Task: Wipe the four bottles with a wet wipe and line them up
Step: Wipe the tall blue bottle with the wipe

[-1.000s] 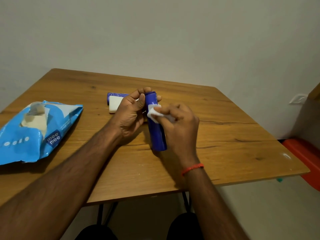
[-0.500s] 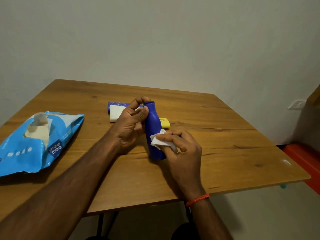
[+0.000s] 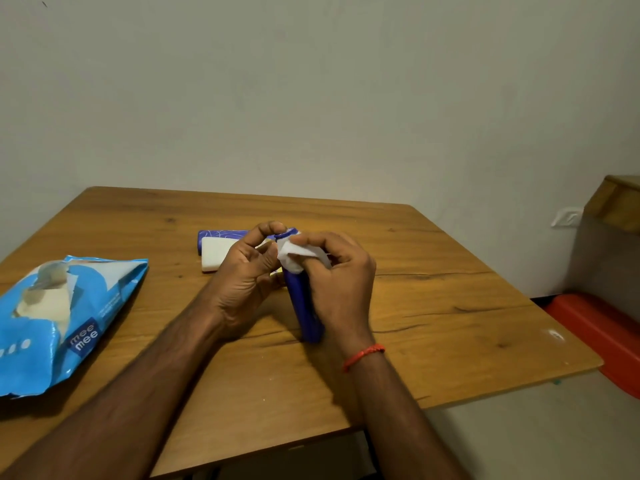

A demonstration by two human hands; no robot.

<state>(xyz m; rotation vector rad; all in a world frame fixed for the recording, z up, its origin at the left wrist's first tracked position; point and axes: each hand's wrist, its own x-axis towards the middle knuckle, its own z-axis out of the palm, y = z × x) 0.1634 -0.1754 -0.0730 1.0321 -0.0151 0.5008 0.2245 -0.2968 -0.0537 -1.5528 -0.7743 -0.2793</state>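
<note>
A dark blue bottle [image 3: 302, 306] stands tilted on the wooden table [image 3: 433, 306], between my two hands. My left hand [image 3: 242, 282] grips its upper part from the left. My right hand [image 3: 337, 282] presses a white wet wipe [image 3: 291, 256] against the bottle's top. Behind my left hand lie a purple patterned bottle [image 3: 221, 234] and a white bottle [image 3: 214, 254] on their sides. A sliver of a yellow bottle [image 3: 277, 270] shows between my hands; the rest is hidden.
An open blue wet-wipe pack [image 3: 59, 317] lies at the table's left edge. An orange object [image 3: 599, 327] sits on the floor at the right, below a wooden ledge [image 3: 620, 202]. A plain wall rises behind the table.
My right hand has slid the wipe up from the bottle's lower body to its top. The yellow bottle is now mostly covered by my hands.
</note>
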